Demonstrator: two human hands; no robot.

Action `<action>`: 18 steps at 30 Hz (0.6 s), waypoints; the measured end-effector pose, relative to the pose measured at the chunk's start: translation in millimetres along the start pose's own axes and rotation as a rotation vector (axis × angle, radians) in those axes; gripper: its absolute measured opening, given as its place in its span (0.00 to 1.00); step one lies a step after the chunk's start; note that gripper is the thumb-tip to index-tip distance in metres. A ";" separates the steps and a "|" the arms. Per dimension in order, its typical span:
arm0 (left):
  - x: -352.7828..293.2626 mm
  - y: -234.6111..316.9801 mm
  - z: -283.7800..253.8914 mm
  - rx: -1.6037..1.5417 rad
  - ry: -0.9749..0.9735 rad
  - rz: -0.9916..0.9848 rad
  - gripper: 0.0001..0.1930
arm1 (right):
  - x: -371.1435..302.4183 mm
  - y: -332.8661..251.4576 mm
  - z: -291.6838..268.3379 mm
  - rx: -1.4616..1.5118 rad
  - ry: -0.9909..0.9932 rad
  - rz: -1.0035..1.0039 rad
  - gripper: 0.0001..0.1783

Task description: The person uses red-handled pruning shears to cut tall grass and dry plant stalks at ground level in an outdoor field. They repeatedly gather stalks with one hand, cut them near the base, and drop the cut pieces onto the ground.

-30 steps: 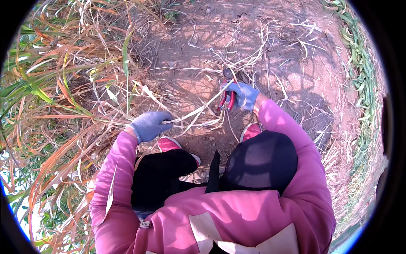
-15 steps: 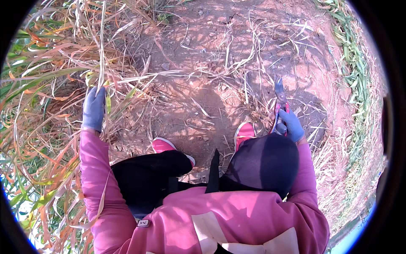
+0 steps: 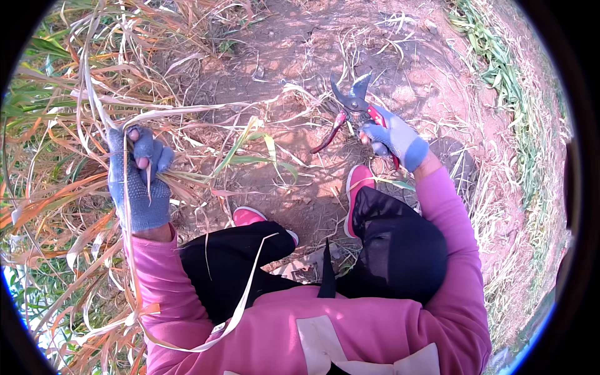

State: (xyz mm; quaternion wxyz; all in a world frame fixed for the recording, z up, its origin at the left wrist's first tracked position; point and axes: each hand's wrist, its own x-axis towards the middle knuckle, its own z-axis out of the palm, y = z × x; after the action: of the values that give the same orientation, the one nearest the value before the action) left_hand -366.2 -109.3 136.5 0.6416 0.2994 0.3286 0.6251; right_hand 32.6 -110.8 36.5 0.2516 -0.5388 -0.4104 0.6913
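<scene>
My left hand (image 3: 139, 178), in a blue knitted glove, is closed around a bundle of dry grass stalks (image 3: 187, 112) that arch up and to the right from the clump on the left. My right hand (image 3: 395, 139), also gloved in blue, grips red-handled pruning shears (image 3: 350, 109). The blades point up and stand apart, over bare reddish soil. Both sleeves are pink. The shears are well to the right of the held stalks and do not touch them.
Dense dry and green grass (image 3: 56, 125) fills the left side. Reddish bare soil (image 3: 281, 56) with scattered straw lies ahead. My two pink shoes (image 3: 357, 181) rest on the ground below the shears. A green grass strip (image 3: 494, 69) runs along the upper right.
My left hand swung out to the grass clump on the left and gripped stalks there. My right hand dropped to the right with the shears, then rose again; their blades now stand apart.
</scene>
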 end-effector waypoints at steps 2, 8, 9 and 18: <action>-25.4 -14.2 5.5 0.084 0.140 -0.258 0.16 | -24.2 -30.4 25.0 -0.119 -0.053 -0.062 0.23; -96.6 -37.7 37.2 0.496 -0.215 -0.503 0.18 | -101.6 -94.8 103.9 -0.254 -0.178 -0.222 0.18; -102.8 -47.1 41.8 0.440 -0.280 -0.475 0.17 | -105.6 -99.9 115.6 -0.395 -0.183 -0.279 0.18; -129.0 -31.6 63.1 0.208 -0.248 -0.216 0.11 | -136.4 -69.2 208.8 0.214 -0.287 -0.141 0.19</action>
State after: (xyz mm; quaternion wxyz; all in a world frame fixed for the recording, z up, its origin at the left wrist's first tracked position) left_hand -297.2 -237.7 155.6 0.7061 0.4019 0.3401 0.4735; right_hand -132.7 -243.3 185.3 0.2941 -0.3747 -0.4030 0.7814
